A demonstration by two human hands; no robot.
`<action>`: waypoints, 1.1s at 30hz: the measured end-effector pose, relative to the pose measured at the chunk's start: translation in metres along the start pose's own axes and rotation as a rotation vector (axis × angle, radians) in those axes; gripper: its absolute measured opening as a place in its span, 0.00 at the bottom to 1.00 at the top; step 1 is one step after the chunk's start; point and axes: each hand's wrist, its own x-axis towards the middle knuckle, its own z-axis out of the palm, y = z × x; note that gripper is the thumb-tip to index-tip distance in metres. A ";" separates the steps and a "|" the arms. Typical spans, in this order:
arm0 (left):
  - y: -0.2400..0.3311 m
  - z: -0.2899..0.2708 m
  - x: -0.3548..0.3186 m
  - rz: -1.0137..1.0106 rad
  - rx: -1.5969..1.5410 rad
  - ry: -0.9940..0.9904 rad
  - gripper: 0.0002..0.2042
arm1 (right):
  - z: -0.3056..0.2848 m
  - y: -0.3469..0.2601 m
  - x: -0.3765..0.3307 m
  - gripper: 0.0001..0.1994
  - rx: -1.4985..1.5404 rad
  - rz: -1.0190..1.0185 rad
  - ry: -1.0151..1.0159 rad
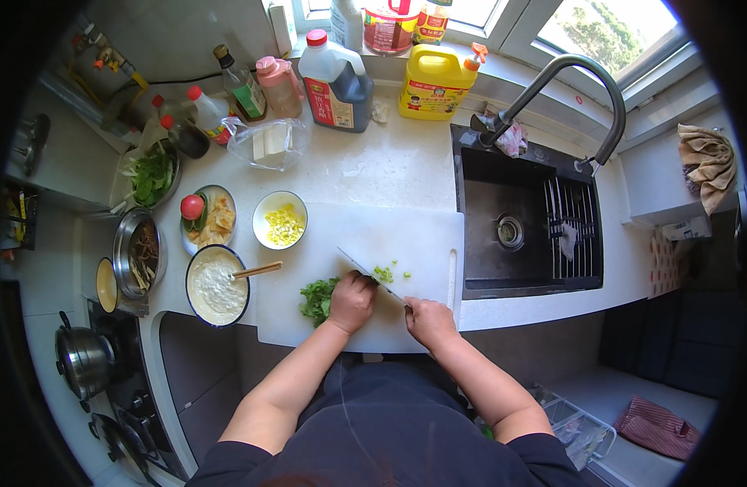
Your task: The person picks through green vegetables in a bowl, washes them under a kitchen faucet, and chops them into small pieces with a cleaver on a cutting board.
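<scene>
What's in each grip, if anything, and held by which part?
The right grip holds the knife by its handle end. The left grip holds the leafy greens toward their cut end, beside the knife; exact contact is hidden.

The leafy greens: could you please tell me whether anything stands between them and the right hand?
Yes: the left hand lies between the leafy greens and the right hand, which holds the knife.
</scene>
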 end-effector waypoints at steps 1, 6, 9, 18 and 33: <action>0.004 -0.007 0.003 -0.003 0.039 -0.012 0.07 | 0.000 0.000 0.000 0.12 -0.003 0.004 0.005; -0.006 -0.003 -0.010 -0.047 0.020 -0.050 0.07 | 0.000 0.002 -0.001 0.11 0.028 -0.012 0.036; -0.012 0.004 -0.017 -0.076 -0.008 -0.043 0.07 | -0.003 0.003 -0.012 0.10 0.038 -0.074 0.142; -0.012 0.005 -0.016 -0.065 -0.011 -0.020 0.05 | 0.005 -0.003 -0.012 0.11 -0.111 -0.035 -0.019; -0.006 0.020 -0.017 -0.106 -0.041 0.024 0.08 | -0.003 -0.001 0.002 0.10 -0.137 -0.073 0.016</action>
